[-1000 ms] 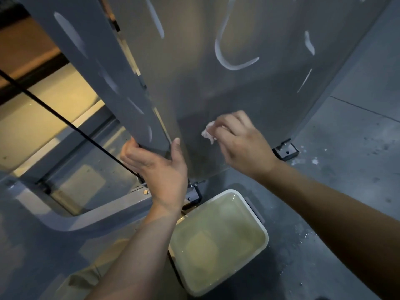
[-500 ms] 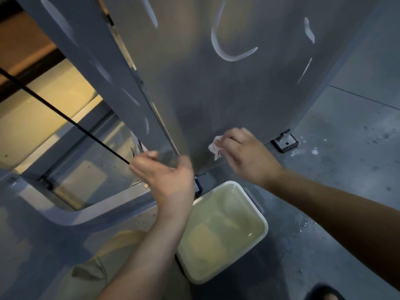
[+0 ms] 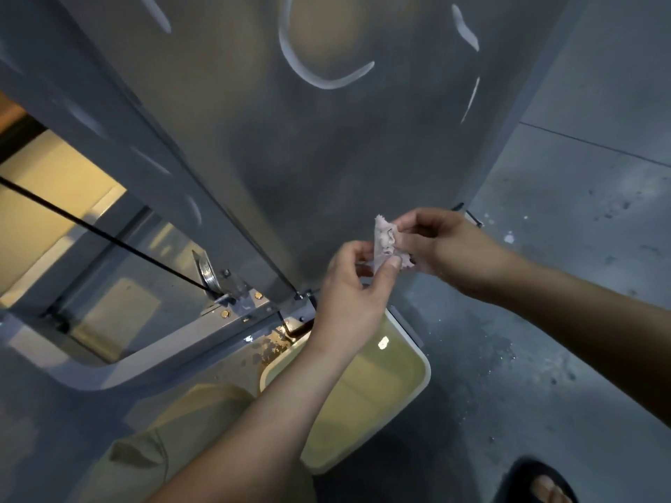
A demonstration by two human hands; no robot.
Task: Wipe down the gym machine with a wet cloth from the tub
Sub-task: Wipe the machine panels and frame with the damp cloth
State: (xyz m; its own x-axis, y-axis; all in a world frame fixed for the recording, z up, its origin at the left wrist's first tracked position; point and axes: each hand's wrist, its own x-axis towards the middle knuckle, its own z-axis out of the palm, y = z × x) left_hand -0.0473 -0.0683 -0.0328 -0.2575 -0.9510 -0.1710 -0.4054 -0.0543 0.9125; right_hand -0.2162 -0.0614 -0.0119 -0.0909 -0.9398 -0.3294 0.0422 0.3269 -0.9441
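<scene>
A small pale pink cloth (image 3: 385,242) is held up between both hands in front of the grey gym machine panel (image 3: 326,150). My left hand (image 3: 354,295) pinches its lower edge with thumb and fingers. My right hand (image 3: 441,245) pinches its right side. Both hands are a little off the panel's lower part. Below them on the floor stands a white tub (image 3: 423,384) of yellowish water, partly covered by my left forearm.
The machine's grey frame (image 3: 120,372) curves along the left, with a black cable (image 3: 109,235) running down to a pulley (image 3: 207,272). Grey concrete floor (image 3: 562,248) with wet spots lies to the right. My sandalled foot (image 3: 544,484) shows at bottom right.
My left hand left the panel's edge and came across to the cloth. My right hand lifted the cloth off the panel, and both hands now hold it.
</scene>
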